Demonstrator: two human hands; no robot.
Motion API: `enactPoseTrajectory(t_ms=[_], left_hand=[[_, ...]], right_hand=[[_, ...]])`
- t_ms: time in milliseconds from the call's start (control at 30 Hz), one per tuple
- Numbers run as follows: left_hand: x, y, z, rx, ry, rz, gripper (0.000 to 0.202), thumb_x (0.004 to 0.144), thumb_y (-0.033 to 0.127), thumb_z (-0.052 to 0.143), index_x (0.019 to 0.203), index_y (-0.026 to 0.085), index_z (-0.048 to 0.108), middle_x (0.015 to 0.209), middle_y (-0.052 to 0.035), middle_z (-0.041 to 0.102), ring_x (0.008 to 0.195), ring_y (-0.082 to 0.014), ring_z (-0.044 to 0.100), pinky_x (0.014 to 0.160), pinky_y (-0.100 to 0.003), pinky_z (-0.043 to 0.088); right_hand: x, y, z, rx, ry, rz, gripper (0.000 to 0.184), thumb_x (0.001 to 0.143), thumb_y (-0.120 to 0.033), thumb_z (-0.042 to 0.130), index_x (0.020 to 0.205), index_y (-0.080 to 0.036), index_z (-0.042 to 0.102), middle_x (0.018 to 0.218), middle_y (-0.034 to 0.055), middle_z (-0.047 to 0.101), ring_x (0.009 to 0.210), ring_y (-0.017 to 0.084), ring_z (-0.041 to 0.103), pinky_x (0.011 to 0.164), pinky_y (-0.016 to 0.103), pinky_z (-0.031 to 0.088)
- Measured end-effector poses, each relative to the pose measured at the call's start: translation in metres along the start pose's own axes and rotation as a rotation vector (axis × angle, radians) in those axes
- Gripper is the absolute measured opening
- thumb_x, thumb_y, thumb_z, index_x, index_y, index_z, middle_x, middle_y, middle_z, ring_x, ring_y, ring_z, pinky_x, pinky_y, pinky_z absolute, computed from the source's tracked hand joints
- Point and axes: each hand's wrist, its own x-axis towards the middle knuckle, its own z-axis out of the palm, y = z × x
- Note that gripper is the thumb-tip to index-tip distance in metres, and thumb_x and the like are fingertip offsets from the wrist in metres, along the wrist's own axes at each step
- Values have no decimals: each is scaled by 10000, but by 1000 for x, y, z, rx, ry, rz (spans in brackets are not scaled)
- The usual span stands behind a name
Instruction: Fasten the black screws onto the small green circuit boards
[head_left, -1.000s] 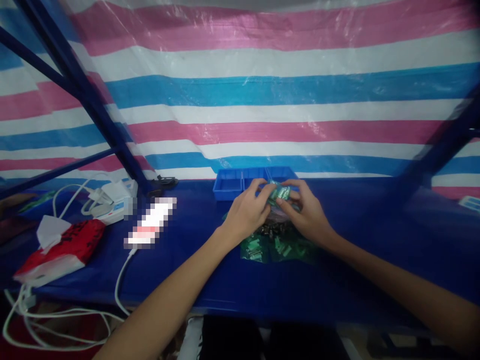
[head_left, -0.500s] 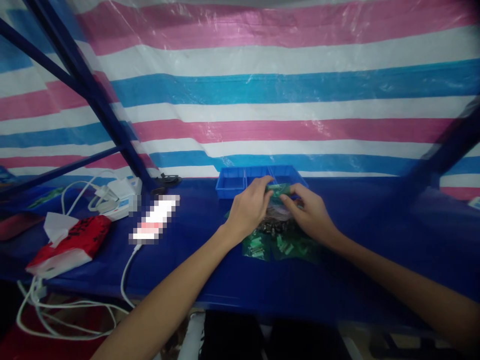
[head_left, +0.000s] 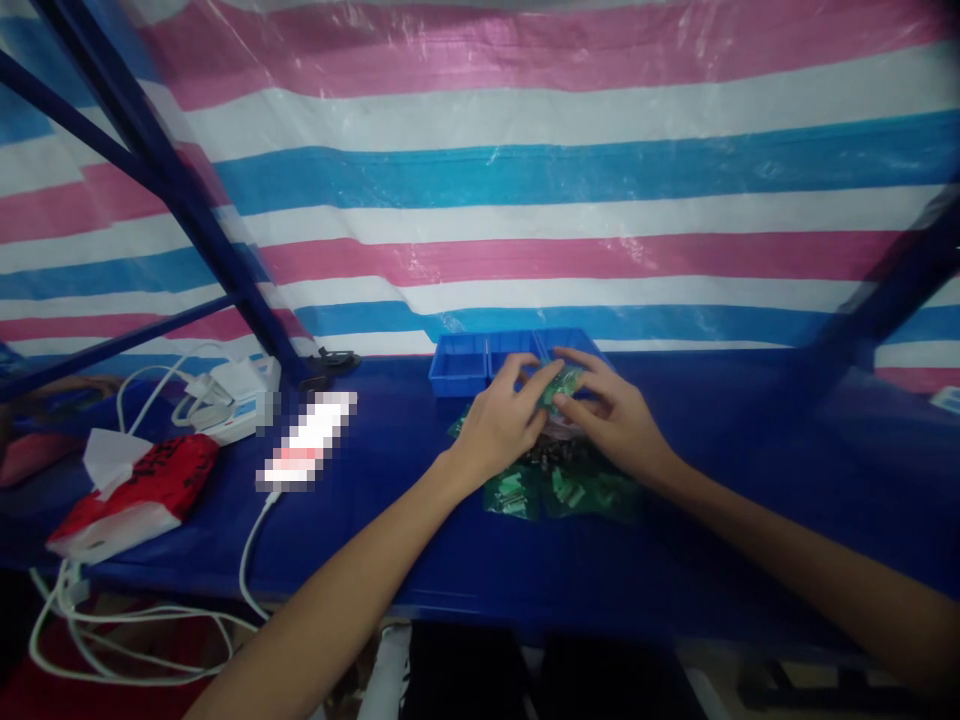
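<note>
My left hand (head_left: 504, 412) and my right hand (head_left: 616, 408) meet over the table, fingers bent around a small green-tinted plastic bag (head_left: 562, 386). Both hands are closed on it, one from each side; its contents are hard to make out. Beneath them lies a pile of small dark metal parts (head_left: 551, 452), partly covered by the hands. Nearer to me rest a green bag of pale pieces (head_left: 511, 494) and another such bag (head_left: 576, 492). Just beyond my fingers stands a blue divided tray (head_left: 459, 372), its right compartments partly hidden by my hands.
To the left lie a blurred-out phone (head_left: 309, 440) on a white charging cable (head_left: 247, 545), a red tissue pack (head_left: 169, 490) and a white power strip (head_left: 251, 400). Blue frame posts (head_left: 202, 235) rise at both sides before a striped sheet (head_left: 525, 180). Someone's hand shows at far left.
The small bag has been tilted and bunched between my hands, and my right fingers have spread over its top. Another person's hand has appeared at the far left.
</note>
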Motion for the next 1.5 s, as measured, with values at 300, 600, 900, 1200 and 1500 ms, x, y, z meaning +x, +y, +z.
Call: enactPoseTrajectory(t_ms=[300, 600, 900, 1200, 1500], left_hand=[[2, 0, -1, -91, 90, -22, 471, 1020, 143, 362, 1479, 237, 316, 1270, -129, 556, 1125, -228, 590, 962, -423, 535], [0, -4, 3, -57, 96, 12, 336, 963, 168, 555, 1293, 191, 495, 1378, -147, 409, 1104, -216, 584, 918, -388, 559], [1, -5, 1, -39, 89, -42, 154, 933, 86, 510, 1053, 183, 512, 1123, -83, 543, 1046, -202, 600, 905, -354, 545], [2, 1, -9, 449, -46, 47, 170, 928, 235, 541, 1090, 188, 556, 1294, -148, 501, 1094, -286, 567, 809, -392, 540], [2, 3, -5, 596, 78, 198, 230, 1025, 260, 453, 1187, 160, 582, 1151, -108, 651, 976, -241, 604, 773, -369, 469]], right_hand=[[1, 3, 3, 53, 19, 64, 193, 905, -366, 624, 1034, -230, 671, 1110, 91, 687, 1083, 267, 639, 756, 365, 600], [2, 11, 4, 250, 58, 133, 284, 880, -297, 638, 1151, -220, 604, 993, 67, 633, 877, 203, 629, 639, 319, 581], [0, 16, 5, 274, 30, 105, 450, 905, -268, 580, 1347, -242, 495, 1103, 94, 683, 902, 216, 666, 643, 329, 587], [-6, 2, 3, -216, 2, 31, 454, 907, -219, 525, 1359, -209, 489, 1184, 109, 712, 816, 212, 718, 612, 304, 547], [-4, 4, 3, -223, 6, 4, 416, 907, -226, 527, 1320, -185, 503, 1199, 129, 714, 777, 201, 717, 739, 374, 585]])
